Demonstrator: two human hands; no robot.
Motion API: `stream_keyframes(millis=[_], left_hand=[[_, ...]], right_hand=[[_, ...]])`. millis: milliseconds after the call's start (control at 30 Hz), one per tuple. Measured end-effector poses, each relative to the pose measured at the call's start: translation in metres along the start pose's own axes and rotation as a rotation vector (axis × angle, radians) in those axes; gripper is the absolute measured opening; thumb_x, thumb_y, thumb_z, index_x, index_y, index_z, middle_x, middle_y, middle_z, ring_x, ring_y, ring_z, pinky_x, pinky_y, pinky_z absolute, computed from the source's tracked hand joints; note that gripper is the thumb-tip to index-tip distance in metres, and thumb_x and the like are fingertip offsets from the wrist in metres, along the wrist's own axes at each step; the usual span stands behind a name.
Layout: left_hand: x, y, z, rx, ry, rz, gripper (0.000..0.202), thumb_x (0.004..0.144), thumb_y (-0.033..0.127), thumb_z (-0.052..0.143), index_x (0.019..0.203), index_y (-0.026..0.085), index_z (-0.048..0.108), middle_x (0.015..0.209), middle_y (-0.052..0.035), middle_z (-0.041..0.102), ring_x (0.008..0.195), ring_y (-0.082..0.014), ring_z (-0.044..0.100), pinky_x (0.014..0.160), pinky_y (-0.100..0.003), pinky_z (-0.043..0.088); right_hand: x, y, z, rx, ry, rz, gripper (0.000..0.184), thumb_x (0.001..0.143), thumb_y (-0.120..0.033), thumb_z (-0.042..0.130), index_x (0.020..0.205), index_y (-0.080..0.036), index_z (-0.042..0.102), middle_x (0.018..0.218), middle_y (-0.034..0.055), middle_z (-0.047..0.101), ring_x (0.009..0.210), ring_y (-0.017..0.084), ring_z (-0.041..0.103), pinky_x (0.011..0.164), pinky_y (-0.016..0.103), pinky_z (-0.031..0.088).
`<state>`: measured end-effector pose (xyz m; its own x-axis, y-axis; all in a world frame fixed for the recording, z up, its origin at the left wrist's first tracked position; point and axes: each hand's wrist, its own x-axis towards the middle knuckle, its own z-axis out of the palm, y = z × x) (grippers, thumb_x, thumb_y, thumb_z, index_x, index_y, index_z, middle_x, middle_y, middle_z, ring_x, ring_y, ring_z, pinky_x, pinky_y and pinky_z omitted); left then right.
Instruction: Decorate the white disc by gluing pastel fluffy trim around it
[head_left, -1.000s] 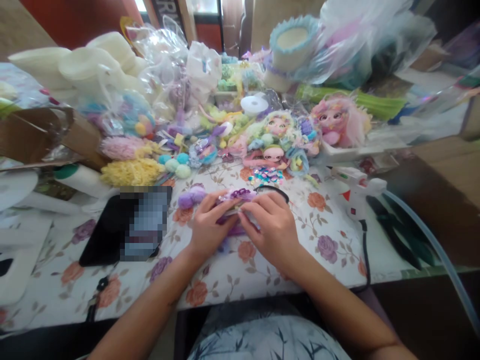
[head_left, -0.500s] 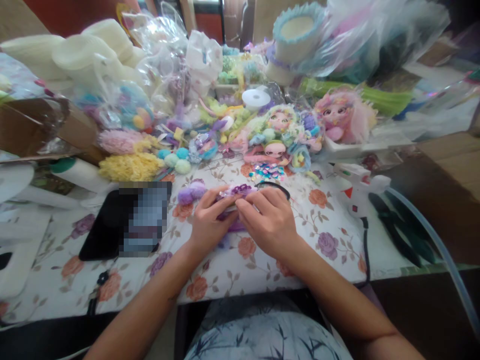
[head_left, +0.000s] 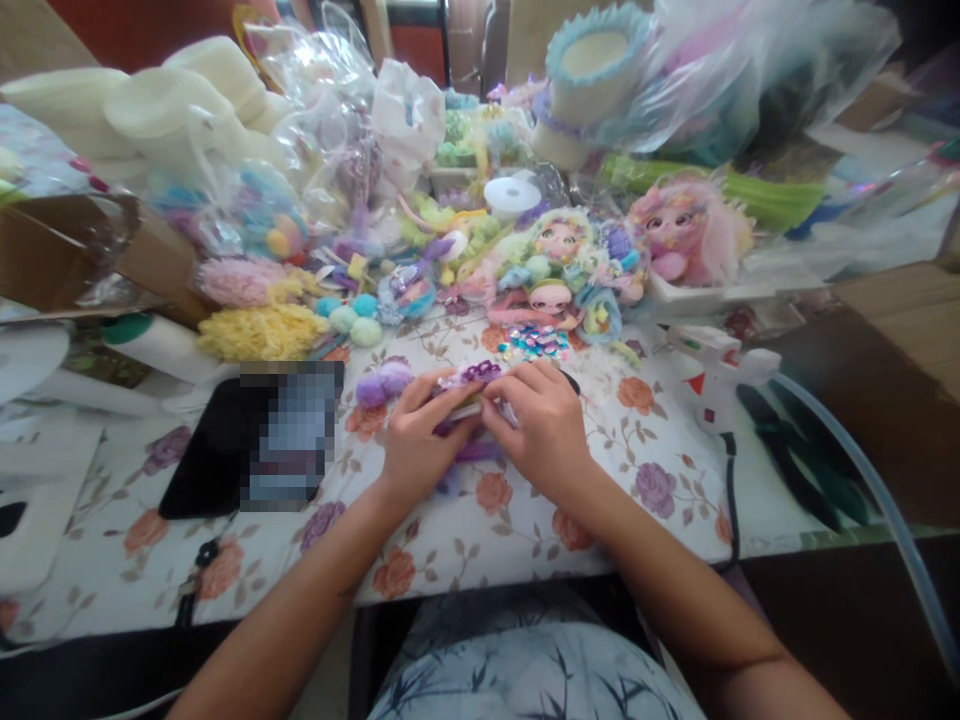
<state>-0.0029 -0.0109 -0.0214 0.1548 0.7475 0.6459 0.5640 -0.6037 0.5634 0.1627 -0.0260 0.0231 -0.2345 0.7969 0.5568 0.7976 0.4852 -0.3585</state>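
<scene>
Gripping is confirmed for both hands: the left hand [head_left: 424,435] has its thumb and fingers closed about a small purple piece [head_left: 480,373], and the right hand [head_left: 541,430] pinches the near edge of it with thumb and fingertips. The piece sits between the hands, above the flowered cloth [head_left: 615,445], at the middle of the work area; its exact form is largely hidden by the fingers. Purple pompoms [head_left: 384,383] lie just beside the left hand, on its far side. Loose sequins [head_left: 534,343] are spread beyond the hands, and a black band [head_left: 571,381] shows partly behind the right hand. Farther right rests a white glue gun [head_left: 724,370]; to the left, well apart from the hands, lies a black device [head_left: 202,460].
</scene>
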Motion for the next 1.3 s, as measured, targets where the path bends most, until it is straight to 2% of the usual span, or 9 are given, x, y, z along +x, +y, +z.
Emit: stream_keyframes(millis=[167, 333, 433, 600, 833, 1167, 1300], left_hand=[[0.002, 0.001, 0.0, -0.02, -0.001, 0.016, 0.029, 0.083, 0.023, 0.075, 0.112, 0.025, 0.075, 0.11, -0.0068, 0.07, 0.103, -0.0209, 0.068, 0.093, -0.033, 0.057], [0.001, -0.001, 0.0, 0.006, -0.001, 0.057, 0.03, 0.082, 0.023, 0.077, 0.112, 0.025, 0.075, 0.111, -0.0073, 0.07, 0.102, -0.022, 0.068, 0.092, -0.035, 0.058], [0.0, -0.001, 0.0, 0.018, -0.004, 0.084, 0.029, 0.083, 0.024, 0.075, 0.112, 0.025, 0.074, 0.112, -0.0078, 0.069, 0.102, -0.0219, 0.068, 0.092, -0.036, 0.058], [0.001, -0.001, 0.0, 0.041, -0.008, 0.118, 0.027, 0.085, 0.023, 0.073, 0.112, 0.024, 0.072, 0.112, -0.0087, 0.068, 0.103, -0.0223, 0.067, 0.092, -0.036, 0.057], [0.0, -0.005, 0.0, 0.107, -0.023, 0.136, 0.022, 0.086, 0.027, 0.072, 0.107, 0.021, 0.068, 0.112, -0.0093, 0.065, 0.103, -0.0238, 0.065, 0.089, -0.037, 0.055], [0.002, -0.004, -0.003, 0.114, 0.005, 0.164, 0.018, 0.084, 0.024, 0.074, 0.103, 0.022, 0.072, 0.113, -0.0081, 0.066, 0.102, -0.0211, 0.066, 0.091, -0.033, 0.055], [0.002, -0.006, -0.004, 0.127, 0.007, 0.163, 0.022, 0.082, 0.023, 0.077, 0.104, 0.02, 0.072, 0.115, -0.0087, 0.065, 0.104, -0.0214, 0.066, 0.093, -0.033, 0.055]], right_hand=[[0.004, 0.0, 0.002, 0.236, -0.009, 0.262, 0.012, 0.082, -0.015, 0.062, 0.071, -0.018, 0.064, 0.073, 0.0029, 0.064, 0.075, 0.019, 0.058, 0.073, 0.031, 0.044], [0.012, 0.003, 0.0, 0.436, -0.143, 0.553, 0.009, 0.074, -0.019, 0.063, 0.066, -0.018, 0.065, 0.063, -0.0009, 0.062, 0.06, 0.014, 0.053, 0.06, 0.026, 0.039], [0.018, 0.008, -0.001, 0.494, -0.228, 0.641, 0.01, 0.07, -0.021, 0.063, 0.061, -0.018, 0.062, 0.054, -0.0034, 0.055, 0.054, 0.012, 0.048, 0.054, 0.025, 0.034], [0.023, 0.009, -0.002, 0.475, -0.237, 0.597, 0.014, 0.068, -0.018, 0.062, 0.055, -0.019, 0.055, 0.052, -0.005, 0.048, 0.053, 0.011, 0.044, 0.053, 0.023, 0.03], [0.026, 0.001, -0.002, 0.406, -0.213, 0.574, 0.017, 0.069, -0.017, 0.06, 0.056, -0.02, 0.05, 0.054, -0.0051, 0.046, 0.056, 0.011, 0.042, 0.055, 0.025, 0.028], [0.029, -0.003, -0.007, 0.272, -0.22, 0.481, 0.016, 0.075, -0.014, 0.063, 0.06, -0.018, 0.059, 0.065, -0.0007, 0.061, 0.065, 0.014, 0.052, 0.062, 0.027, 0.034], [0.021, 0.013, -0.021, 0.308, -0.134, 0.448, 0.018, 0.084, -0.02, 0.064, 0.066, -0.018, 0.063, 0.065, -0.0005, 0.064, 0.064, 0.014, 0.056, 0.064, 0.027, 0.038]])
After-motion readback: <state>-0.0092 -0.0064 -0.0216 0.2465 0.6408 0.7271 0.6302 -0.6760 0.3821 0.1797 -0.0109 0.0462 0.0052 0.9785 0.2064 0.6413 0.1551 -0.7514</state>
